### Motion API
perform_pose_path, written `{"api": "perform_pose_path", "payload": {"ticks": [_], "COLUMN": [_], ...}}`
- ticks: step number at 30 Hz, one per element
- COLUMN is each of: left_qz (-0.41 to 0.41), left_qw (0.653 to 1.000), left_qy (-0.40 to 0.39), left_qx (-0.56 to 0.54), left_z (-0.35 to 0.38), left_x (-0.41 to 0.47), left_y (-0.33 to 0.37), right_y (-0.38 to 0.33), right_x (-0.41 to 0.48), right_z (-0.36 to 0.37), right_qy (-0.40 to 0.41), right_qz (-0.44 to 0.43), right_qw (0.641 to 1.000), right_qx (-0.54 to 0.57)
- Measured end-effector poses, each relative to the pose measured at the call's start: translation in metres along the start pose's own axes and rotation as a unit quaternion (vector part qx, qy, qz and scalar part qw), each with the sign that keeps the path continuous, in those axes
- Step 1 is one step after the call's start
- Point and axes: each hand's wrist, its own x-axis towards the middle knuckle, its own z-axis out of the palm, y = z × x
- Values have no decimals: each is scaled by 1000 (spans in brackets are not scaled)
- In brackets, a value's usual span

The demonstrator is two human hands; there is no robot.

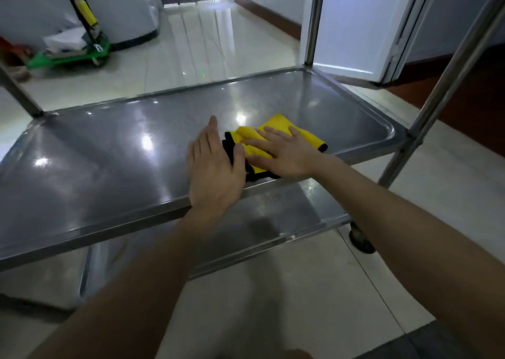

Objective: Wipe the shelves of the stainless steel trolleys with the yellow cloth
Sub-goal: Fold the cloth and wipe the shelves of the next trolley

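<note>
Fingers (269,134) of the right hand (289,155) are spread straight and pressed flat on the yellow cloth (276,123), which is folded, black-edged and laid on the middle shelf (109,153) of the stainless steel trolley (313,30), toward 4 o'clock from the shelf's middle and close to its near rim. The left hand (213,172) is held released at the cloth's 9 o'clock side, fingers straight and together, the thumb laid against the black hem. A lower shelf (273,216) is seen beneath, and a green cart (68,58) is parked on the floor at 10 o'clock.
</note>
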Motion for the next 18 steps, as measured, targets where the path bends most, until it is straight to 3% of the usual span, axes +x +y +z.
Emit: {"api": "perform_pose_path", "payload": {"ticks": [3, 8, 11, 15, 18], "left_qz": [19, -24, -100, -82, -82], "left_qw": [997, 986, 972, 974, 965], "left_qy": [5, -5, -35, -50, -71], "left_qx": [-75, 164, 211, 206, 240], "left_z": [-22, -77, -87, -85, -89], "left_x": [0, 11, 3, -1, 0], "left_y": [-18, -118, -148, -147, -150], "right_y": [-6, -6, -32, -101, -108], "right_x": [-12, -5, -1, 7, 24], "right_z": [-4, -5, 3, 23, 26], "right_qy": [-6, -29, -30, -7, -23], "right_qz": [13, 38, 64, -37, -83], "right_qw": [1000, 999, 997, 999, 996], "right_qx": [-8, -12, -10, -7, 0]}}
